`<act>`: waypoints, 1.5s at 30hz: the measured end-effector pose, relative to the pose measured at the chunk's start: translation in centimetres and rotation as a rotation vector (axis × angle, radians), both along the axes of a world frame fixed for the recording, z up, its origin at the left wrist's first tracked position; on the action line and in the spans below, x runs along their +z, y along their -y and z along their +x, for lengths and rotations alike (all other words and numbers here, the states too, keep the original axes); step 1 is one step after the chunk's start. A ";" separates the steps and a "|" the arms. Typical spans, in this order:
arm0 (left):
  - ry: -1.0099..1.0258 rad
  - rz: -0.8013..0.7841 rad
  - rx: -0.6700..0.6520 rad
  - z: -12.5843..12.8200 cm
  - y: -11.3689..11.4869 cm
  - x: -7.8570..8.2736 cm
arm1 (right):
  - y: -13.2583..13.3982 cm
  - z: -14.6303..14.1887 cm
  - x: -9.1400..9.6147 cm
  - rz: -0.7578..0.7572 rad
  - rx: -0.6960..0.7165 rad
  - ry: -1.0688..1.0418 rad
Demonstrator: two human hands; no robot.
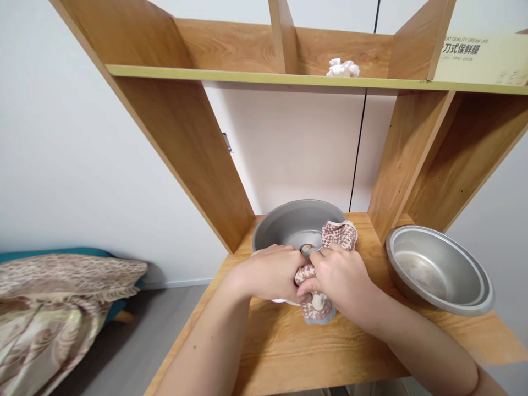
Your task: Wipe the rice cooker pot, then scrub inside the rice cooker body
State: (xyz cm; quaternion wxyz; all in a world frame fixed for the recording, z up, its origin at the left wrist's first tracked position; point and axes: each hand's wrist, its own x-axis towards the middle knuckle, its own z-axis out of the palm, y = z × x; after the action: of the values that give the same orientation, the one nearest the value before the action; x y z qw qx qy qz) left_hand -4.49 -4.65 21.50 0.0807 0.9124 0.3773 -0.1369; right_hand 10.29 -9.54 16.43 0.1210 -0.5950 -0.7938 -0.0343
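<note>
A brown-and-cream patterned cloth (340, 233) is bunched between my two hands, above the near rim of a round grey vessel (280, 224). My left hand (274, 270) is closed around the cloth's left side, its fingertips hidden behind the bundle. From the right, my right hand (341, 275) grips the same cloth, with the thumb pressed across it. One end of the cloth sticks up past my right knuckles and another hangs below, over the table. Inside the vessel, a small round metal piece (306, 248) shows at the bottom.
To the right, a silver metal pot (437, 269) stands on the wooden table (313, 357). Overhead runs a shelf (247, 76) with crumpled white tissue (342, 68) and a pale box (482, 59). Upright panels flank the work area. Patterned fabric (61, 308) lies at lower left.
</note>
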 end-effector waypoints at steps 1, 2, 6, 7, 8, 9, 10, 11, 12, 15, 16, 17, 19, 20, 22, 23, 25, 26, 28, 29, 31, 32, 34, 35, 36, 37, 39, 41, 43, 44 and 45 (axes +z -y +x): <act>0.002 0.003 0.001 0.0 0.0 0.0 | 0.1 -0.2 -0.2 0.016 -0.003 -0.009; 0.004 0.005 -0.001 0.0 0.0 0.0 | 0.2 -0.3 -0.3 0.030 -0.008 -0.014; 0.004 0.003 -0.010 0.0 0.0 0.0 | 0.4 -0.5 -0.5 0.063 -0.021 -0.026; 0.004 0.003 -0.010 0.0 0.0 0.0 | 0.4 -0.6 -0.5 0.064 -0.022 -0.028; 0.003 0.003 -0.007 0.0 0.0 0.0 | 0.4 -0.6 -0.4 0.063 -0.023 -0.030; 0.003 0.004 -0.006 0.0 0.0 0.0 | 0.4 -0.6 -0.4 0.062 -0.024 -0.030; 0.005 0.005 -0.007 0.0 0.0 0.0 | 0.4 -0.6 -0.4 0.060 -0.023 -0.029; 0.006 0.005 -0.008 0.0 0.0 0.0 | 0.4 -0.6 -0.3 0.059 -0.022 -0.028; 0.007 0.005 -0.010 0.0 0.0 0.0 | 0.5 -0.6 -0.3 0.058 -0.020 -0.027; 0.022 0.004 -0.028 -0.1 -0.1 -0.1 | 0.5 -0.7 -0.2 0.063 -0.022 -0.023; 0.028 0.004 -0.030 -0.1 -0.1 -0.1 | 0.5 -0.7 -0.2 0.064 -0.021 -0.019; 0.033 0.003 -0.033 -0.1 -0.2 -0.1 | 0.5 -0.7 -0.2 0.065 -0.016 -0.015; 0.042 0.002 -0.041 -0.2 -0.2 -0.2 | 0.5 -0.7 -0.2 0.067 -0.003 -0.006; 0.047 -0.001 -0.048 -0.2 -0.3 -0.2 | 0.5 -0.7 -0.3 0.071 0.003 -0.004; 0.059 -0.010 -0.065 -0.2 -0.3 -0.2 | 0.5 -0.8 -0.4 0.083 0.008 -0.006; 0.064 -0.014 -0.072 -0.2 -0.3 -0.1 | 0.5 -0.8 -0.5 0.091 0.008 -0.010; 0.059 -0.022 -0.074 -0.2 -0.3 -0.1 | 0.5 -0.8 -0.6 0.103 0.005 -0.016; 0.053 -0.024 -0.072 -0.2 -0.3 0.0 | 0.5 -0.8 -0.6 0.105 0.004 -0.017; 0.042 -0.029 -0.069 -0.2 -0.3 0.0 | 0.6 -0.8 -0.7 0.109 0.003 -0.014; 0.039 -0.031 -0.071 -0.2 -0.3 0.0 | 0.6 -0.8 -0.7 0.109 0.004 -0.012; 0.047 -0.031 -0.080 -0.3 -0.4 -0.1 | 0.6 -0.9 -0.7 0.111 0.004 -0.012; 0.055 -0.029 -0.085 -0.3 -0.4 -0.2 | 0.7 -0.9 -0.7 0.111 0.004 -0.012; 0.070 -0.021 -0.091 -0.4 -0.5 -0.5 | 0.7 -1.0 -0.7 0.111 0.000 -0.015; 0.075 -0.017 -0.093 -0.5 -0.6 -0.6 | 0.7 -1.0 -0.7 0.112 -0.002 -0.017; 0.078 -0.012 -0.097 -0.6 -0.6 -0.7 | 0.8 -1.0 -0.7 0.114 -0.002 -0.017; 0.078 -0.009 -0.100 -0.7 -0.7 -0.8 | 0.8 -1.1 -0.7 0.115 -0.001 -0.016; 0.076 -0.007 -0.106 -0.8 -0.7 -0.9 | 0.9 -1.1 -0.8 0.118 0.003 -0.010; 0.073 -0.016 -0.108 -0.8 -0.7 -0.8 | 0.9 -1.1 -0.7 0.123 0.011 -0.003; 0.080 -0.024 -0.112 -0.8 -0.7 -0.7 | 0.9 -1.0 -0.7 0.130 0.021 0.007; 0.087 -0.027 -0.117 -0.8 -0.7 -0.6 | 0.9 -1.0 -0.7 0.133 0.027 0.012; 0.093 -0.030 -0.121 -0.8 -0.7 -0.6 | 0.9 -0.9 -0.6 0.136 0.032 0.017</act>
State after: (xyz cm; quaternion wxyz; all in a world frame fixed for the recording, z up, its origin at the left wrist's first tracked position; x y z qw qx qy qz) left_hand -5.27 -3.99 20.90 0.1032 0.9377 0.3150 -0.1045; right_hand 9.34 -10.45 15.81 0.1550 -0.5725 -0.7999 -0.0912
